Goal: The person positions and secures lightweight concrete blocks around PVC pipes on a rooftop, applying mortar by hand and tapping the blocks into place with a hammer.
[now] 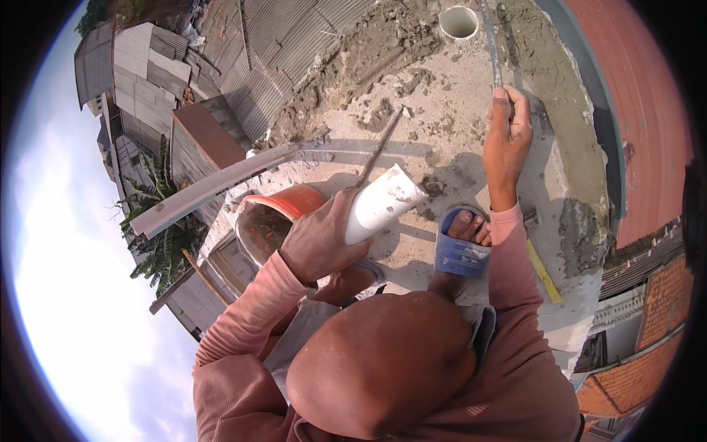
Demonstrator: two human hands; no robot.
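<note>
My left hand [320,232] is wrapped round a short piece of white plastic pipe [383,202], its mortar-smeared end tilted up to the right. A thin dark rod [381,144] slants up behind that hand; whether the hand touches it is hidden. Farther forward on the right, my right hand [508,144] pinches the lower end of a thin metal rod [490,44], which runs away past the view's upper edge. Close to this rod, the round open end of another white pipe [458,26] is set among rough mortar. An orange bucket [291,200] stands left of my left hand.
A long pale beam-like piece [213,190] reaches out over the left edge. Damp mortar [549,81] lines the right border, beside a red roof [626,96]. My blue-sandaled foot [462,247] stands on the rough slab, near a yellow strip [543,272]. Corrugated roofs lie below left.
</note>
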